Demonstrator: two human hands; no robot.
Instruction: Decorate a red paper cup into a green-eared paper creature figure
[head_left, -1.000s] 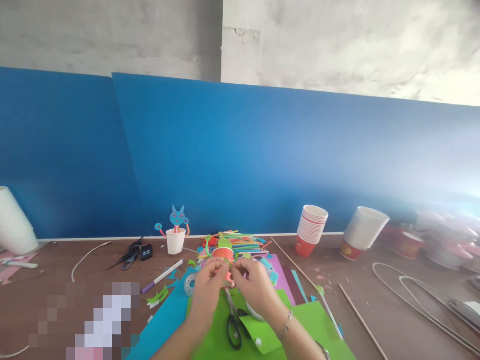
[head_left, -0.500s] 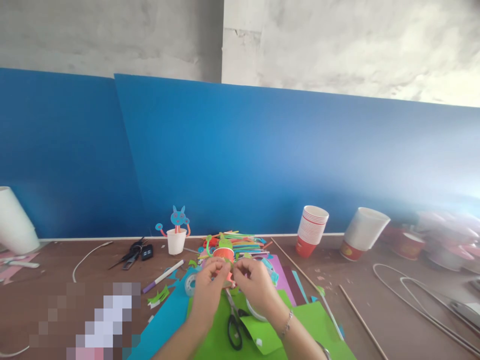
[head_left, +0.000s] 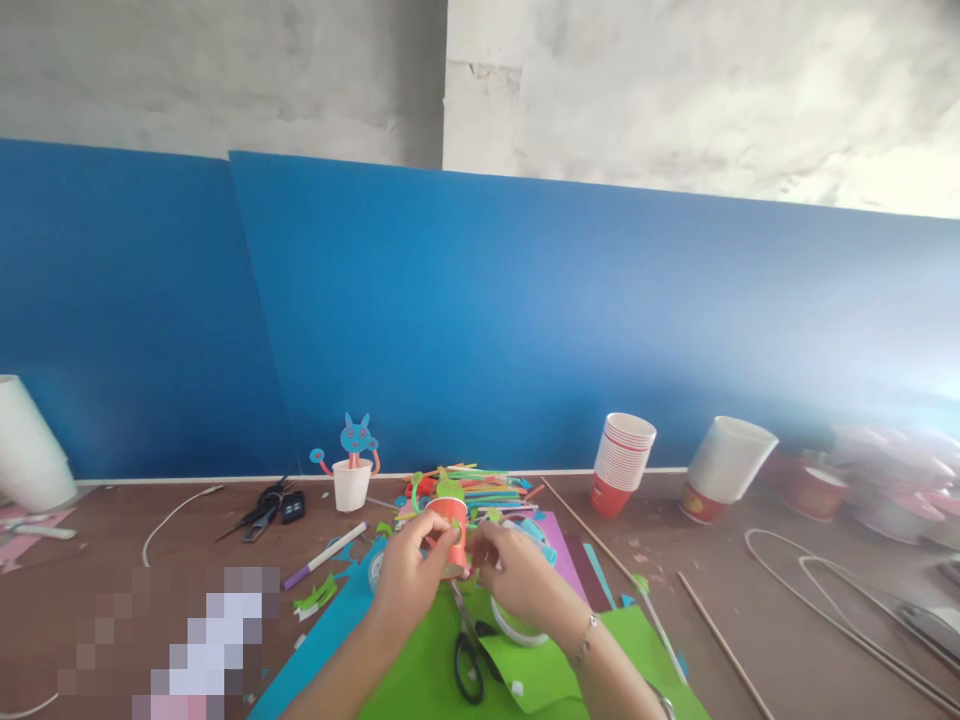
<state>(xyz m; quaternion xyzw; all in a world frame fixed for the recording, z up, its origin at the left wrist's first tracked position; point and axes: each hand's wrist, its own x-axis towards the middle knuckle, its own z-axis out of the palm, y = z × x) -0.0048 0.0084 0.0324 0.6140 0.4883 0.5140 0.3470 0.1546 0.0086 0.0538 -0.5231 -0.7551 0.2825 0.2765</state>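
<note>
A red paper cup stands upright just beyond my hands, with a green paper figure rising from its top and a green arm at its left. My left hand is closed in a pinch in front of the cup, a small green paper piece showing at its fingertips. To the right of the cup, my right hand has its fingers bent together; what they hold, if anything, is hidden. Black-handled scissors lie below the hands on green paper.
Tape rolls and blue paper lie left. Coloured pipe cleaners are piled behind. A white cup with a blue cat figure stands back left, stacked cups back right. Thin sticks and cables lie right.
My hands have moved slightly apart, uncovering more of the red cup. The right hand has shifted a little to the right and turned downward; the left keeps its pinch.
</note>
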